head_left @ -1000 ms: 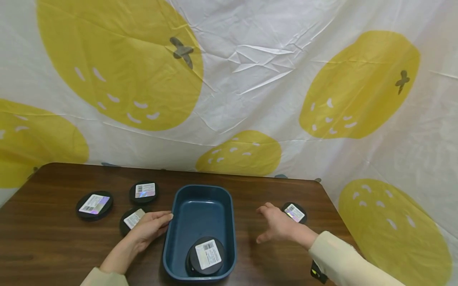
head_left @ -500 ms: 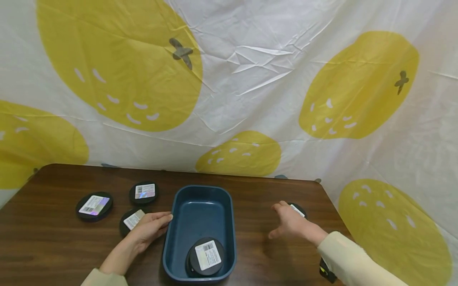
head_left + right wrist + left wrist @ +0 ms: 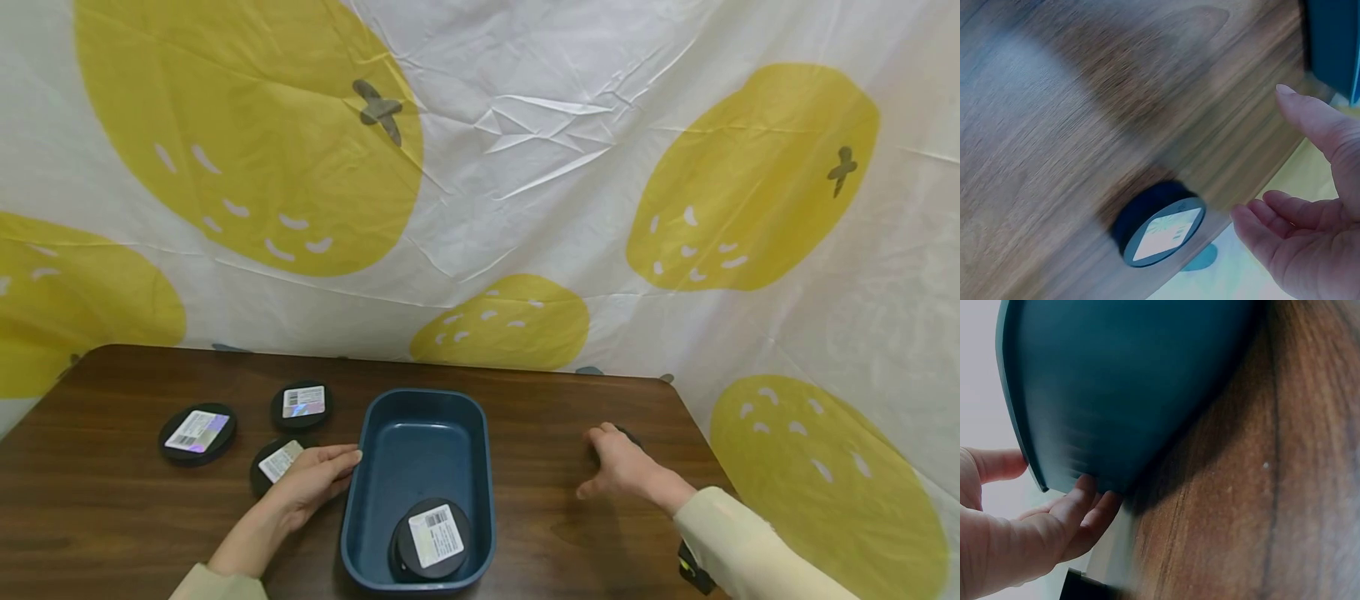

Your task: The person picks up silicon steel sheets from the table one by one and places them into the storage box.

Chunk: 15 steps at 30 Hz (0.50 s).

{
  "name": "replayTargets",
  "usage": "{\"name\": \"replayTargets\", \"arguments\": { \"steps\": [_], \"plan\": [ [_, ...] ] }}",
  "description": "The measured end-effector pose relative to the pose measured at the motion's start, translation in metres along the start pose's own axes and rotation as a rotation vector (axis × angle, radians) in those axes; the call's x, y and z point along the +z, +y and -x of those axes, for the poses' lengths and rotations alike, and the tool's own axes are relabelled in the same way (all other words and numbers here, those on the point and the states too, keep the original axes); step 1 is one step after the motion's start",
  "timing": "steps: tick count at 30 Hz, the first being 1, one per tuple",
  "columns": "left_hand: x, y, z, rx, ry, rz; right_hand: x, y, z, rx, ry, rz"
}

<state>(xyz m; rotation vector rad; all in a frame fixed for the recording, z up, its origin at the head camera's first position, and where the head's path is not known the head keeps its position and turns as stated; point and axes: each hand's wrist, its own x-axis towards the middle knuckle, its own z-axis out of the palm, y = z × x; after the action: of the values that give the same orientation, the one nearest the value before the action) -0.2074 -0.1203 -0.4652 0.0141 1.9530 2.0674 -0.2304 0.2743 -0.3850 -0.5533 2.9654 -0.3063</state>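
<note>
While the right hand (image 3: 622, 467) hovers spread over the small black disc (image 3: 1159, 223) at the far right of the bench (image 3: 112, 500), its fingers are relaxed and apart, not yet around the rim. A sound pick here calls for thumb and fingers to straddle the low edge and pinch from both sides, since the puck lies flat and offers little height. The left hand (image 3: 311, 477) lies flat, fingers straight, touching the near-left wall of the blue tub (image 3: 420, 450), which steadies it; one labelled disc (image 3: 432, 537) already lies inside, beside that hand. Compared with a second ago, the right hand has travelled outward and now covers the disc from the head view; the left hand has not moved.
</note>
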Motion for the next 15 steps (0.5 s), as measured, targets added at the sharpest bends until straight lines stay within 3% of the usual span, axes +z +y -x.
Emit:
{"name": "replayTargets", "arguments": {
  "steps": [15],
  "plan": [
    [-0.001, 0.0, 0.0, 0.012, -0.023, 0.009, 0.0, 0.02, 0.002, 0.072, 0.021, 0.018]
  ]
}}
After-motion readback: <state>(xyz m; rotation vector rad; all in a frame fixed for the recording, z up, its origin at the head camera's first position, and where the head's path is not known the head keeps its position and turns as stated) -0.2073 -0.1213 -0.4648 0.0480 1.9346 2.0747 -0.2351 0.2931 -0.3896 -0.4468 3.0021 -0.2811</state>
